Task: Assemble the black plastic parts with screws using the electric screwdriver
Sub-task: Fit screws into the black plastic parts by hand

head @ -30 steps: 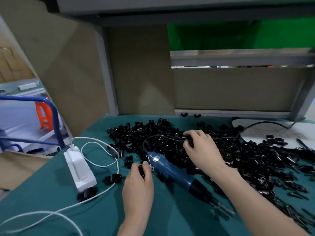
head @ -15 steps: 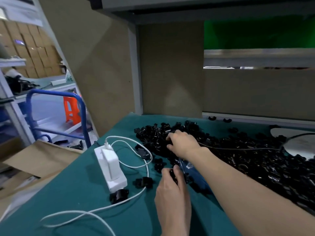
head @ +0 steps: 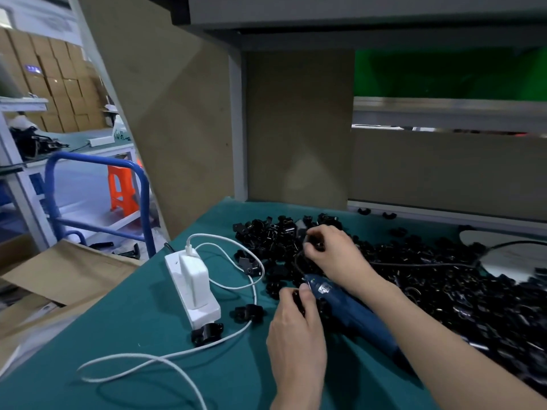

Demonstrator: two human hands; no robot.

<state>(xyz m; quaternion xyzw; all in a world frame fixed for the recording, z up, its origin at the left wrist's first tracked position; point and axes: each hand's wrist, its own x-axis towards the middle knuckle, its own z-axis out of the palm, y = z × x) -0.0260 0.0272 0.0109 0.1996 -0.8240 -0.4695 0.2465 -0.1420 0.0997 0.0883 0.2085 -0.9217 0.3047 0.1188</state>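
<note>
A big heap of small black plastic parts [head: 429, 279] covers the green table [head: 142, 335] from the middle to the right. The blue electric screwdriver [head: 352, 312] lies across the table under my right forearm, its black cord [head: 420, 264] running off to the right. My left hand [head: 299, 329] pinches a small black part [head: 297, 300] beside the screwdriver's rear end. Over the heap's left edge, my right hand [head: 334, 255] has its fingers curled on a black piece; what it grips is partly hidden.
A white power strip [head: 192, 285] with a white charger plugged in lies left of the hands, its white cable [head: 142, 359] looping forward. Loose black parts [head: 207, 332] sit by the strip. A white round plate [head: 503, 253] is at the right. Brown boards wall the back.
The view has swung left. My right hand moved left across the heap and curled its fingers on a piece. My left hand stays by the screwdriver with its part.
</note>
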